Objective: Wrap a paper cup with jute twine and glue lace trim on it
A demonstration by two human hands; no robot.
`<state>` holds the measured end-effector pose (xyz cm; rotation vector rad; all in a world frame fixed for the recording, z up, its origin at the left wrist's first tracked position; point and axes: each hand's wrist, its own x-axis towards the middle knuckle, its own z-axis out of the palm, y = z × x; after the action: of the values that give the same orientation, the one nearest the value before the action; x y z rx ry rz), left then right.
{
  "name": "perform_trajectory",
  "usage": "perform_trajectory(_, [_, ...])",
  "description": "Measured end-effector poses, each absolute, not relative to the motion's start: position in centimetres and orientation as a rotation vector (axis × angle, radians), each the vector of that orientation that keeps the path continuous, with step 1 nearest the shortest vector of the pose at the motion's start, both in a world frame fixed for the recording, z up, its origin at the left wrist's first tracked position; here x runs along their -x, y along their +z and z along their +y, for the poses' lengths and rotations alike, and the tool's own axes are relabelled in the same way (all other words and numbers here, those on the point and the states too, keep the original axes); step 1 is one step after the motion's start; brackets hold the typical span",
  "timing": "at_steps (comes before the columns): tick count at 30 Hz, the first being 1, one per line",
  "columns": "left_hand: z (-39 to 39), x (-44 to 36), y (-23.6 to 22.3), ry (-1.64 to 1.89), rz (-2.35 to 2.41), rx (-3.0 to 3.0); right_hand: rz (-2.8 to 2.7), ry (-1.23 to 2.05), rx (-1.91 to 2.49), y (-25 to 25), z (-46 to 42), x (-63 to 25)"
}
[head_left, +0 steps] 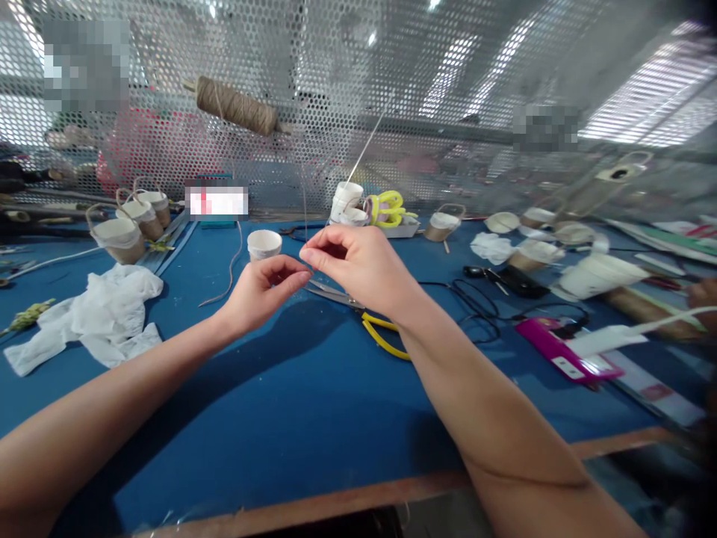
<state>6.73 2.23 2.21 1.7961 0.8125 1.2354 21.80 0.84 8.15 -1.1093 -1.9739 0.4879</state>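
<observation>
A thin length of twine (pixel 305 202) runs down to my hands at the middle of the table. My right hand (pixel 355 261) pinches it between thumb and forefinger. Just below and to the left, my left hand (pixel 266 291) is closed in a pinch at the same twine; its fingertips nearly touch the right ones, and the bit they grip is barely visible. Behind my left hand stands a small white paper cup (pixel 264 243). Scissors with yellow handles (pixel 386 338) lie under my right wrist, blades pointing left. A spool of brown twine (pixel 235 104) hangs on the mesh above.
Small handled buckets (pixel 120 237) and a crumpled white cloth (pixel 106 310) are at left. Yellow-handled scissors (pixel 386 209) rest at the back by stacked white cups (pixel 346 200). To the right are a magenta power strip (pixel 565 351), black cable (pixel 476 306) and more cups.
</observation>
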Motion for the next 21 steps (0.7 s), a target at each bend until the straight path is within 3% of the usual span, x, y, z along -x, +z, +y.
perform_trajectory(15, [2.2,-6.4,3.3,1.202,0.753,-1.655,-2.022,0.470,1.092,8.8,0.5,-22.0])
perform_trajectory(21, [0.5,-5.7,6.0,0.929,0.541,-1.345,-1.855,0.936,0.877,10.3,-0.6,-22.5])
